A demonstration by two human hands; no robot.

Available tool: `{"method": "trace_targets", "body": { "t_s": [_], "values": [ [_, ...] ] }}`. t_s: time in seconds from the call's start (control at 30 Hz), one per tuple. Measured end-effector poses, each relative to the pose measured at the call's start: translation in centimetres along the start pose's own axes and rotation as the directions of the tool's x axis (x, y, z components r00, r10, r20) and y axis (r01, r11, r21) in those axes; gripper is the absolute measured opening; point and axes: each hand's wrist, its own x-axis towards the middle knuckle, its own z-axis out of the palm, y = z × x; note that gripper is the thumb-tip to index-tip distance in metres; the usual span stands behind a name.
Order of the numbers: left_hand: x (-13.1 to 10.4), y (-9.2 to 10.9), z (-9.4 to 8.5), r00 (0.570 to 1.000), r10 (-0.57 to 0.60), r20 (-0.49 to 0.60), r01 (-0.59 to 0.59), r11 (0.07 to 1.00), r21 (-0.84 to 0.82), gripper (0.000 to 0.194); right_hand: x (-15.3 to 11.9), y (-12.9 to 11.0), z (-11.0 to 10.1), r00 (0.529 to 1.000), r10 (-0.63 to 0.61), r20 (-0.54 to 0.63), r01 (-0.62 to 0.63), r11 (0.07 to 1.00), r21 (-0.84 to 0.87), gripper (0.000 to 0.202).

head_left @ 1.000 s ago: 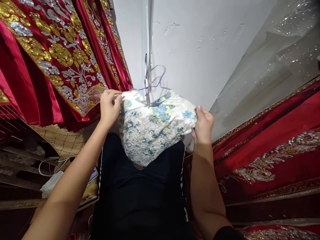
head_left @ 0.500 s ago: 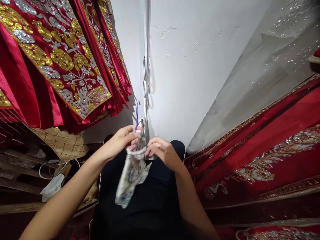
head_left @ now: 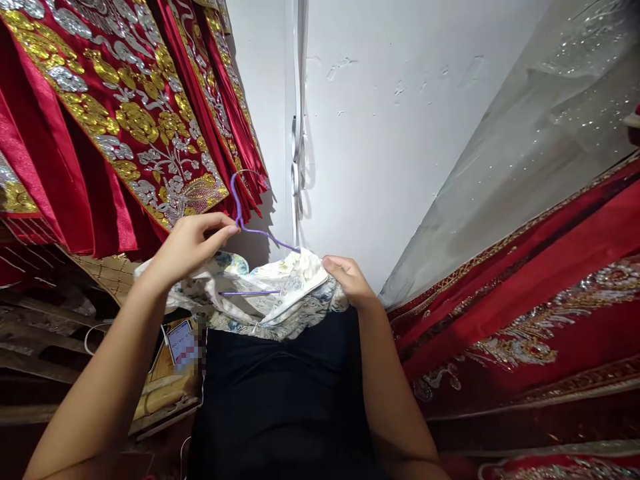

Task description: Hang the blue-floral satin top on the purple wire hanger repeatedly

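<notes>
A purple clothes hanger (head_left: 239, 212) has its hook turned up and one arm inside a white garment (head_left: 280, 280) with a blue, grey and yellow floral print. My left hand (head_left: 193, 243) pinches the hanger at the base of its hook, between thumb and forefinger. The hanger's lower bar shows through the garment's opening. At the other end, my right hand (head_left: 347, 277) is closed on the garment's edge, near the hanger's right tip. The garment spreads sideways above my lap, and its left part is partly hidden behind my left wrist.
Red dresses with gold and silver sequins (head_left: 145, 127) hang at the left. On the right hang a sheer glittery cover (head_left: 480, 147) and a red embroidered gown (head_left: 565, 267). A white wall (head_left: 370, 160) stands ahead. Low at left, a lit phone (head_left: 183, 341) lies by wooden slats.
The garment, narrow and hanging down before, is now spread wide. My left hand has moved left and up with the hanger's hook; my right hand has shifted slightly right. The phone has come into view.
</notes>
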Motion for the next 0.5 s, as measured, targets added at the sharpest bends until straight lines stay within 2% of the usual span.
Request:
{"method": "trace_targets", "body": {
  "t_s": [0.07,0.13,0.2,0.27,0.3,0.33,0.4,0.43,0.5],
  "values": [
    [1.2,0.2,1.8,0.985,0.043,-0.166,-0.037,0.998,0.041,0.022,0.8,-0.6,-0.8,0.988,-0.023,-0.156,0.036,0.996,0.082,0.038],
    [1.9,0.5,3.4,0.934,0.100,-0.342,-0.085,0.995,0.058,0.019,2.7,-1.4,-1.7,0.954,-0.046,-0.296,0.084,0.990,0.117,0.039],
    [1.9,0.7,4.8,0.868,0.130,-0.480,-0.110,0.991,0.070,0.017,5.2,-2.3,-2.5,0.924,-0.073,-0.376,0.119,0.988,0.100,0.044],
    [1.2,0.8,6.4,0.841,0.126,-0.527,-0.105,0.992,0.069,0.017,7.6,-3.1,-3.1,0.911,-0.101,-0.401,0.141,0.988,0.070,0.047],
    [0.7,0.7,7.3,0.854,0.116,-0.507,-0.100,0.993,0.059,0.017,8.4,-3.5,-3.4,0.908,-0.115,-0.402,0.151,0.987,0.058,0.047],
    [0.2,0.6,8.3,0.886,0.102,-0.452,-0.096,0.995,0.038,0.019,8.9,-3.7,-3.6,0.905,-0.129,-0.406,0.163,0.985,0.051,0.047],
    [-0.8,0.3,10.5,0.967,0.062,-0.248,-0.069,0.997,-0.019,0.024,8.9,-3.8,-4.2,0.887,-0.145,-0.438,0.190,0.980,0.060,0.045],
    [-1.2,0.1,11.6,0.992,0.034,-0.124,-0.039,0.999,-0.035,0.028,8.5,-3.7,-4.5,0.874,-0.145,-0.464,0.201,0.977,0.075,0.044],
    [-2.0,-0.2,13.7,0.995,-0.024,0.100,0.026,0.999,-0.019,0.036,7.1,-3.2,-5.2,0.854,-0.128,-0.505,0.212,0.971,0.112,0.043]
  ]
}}
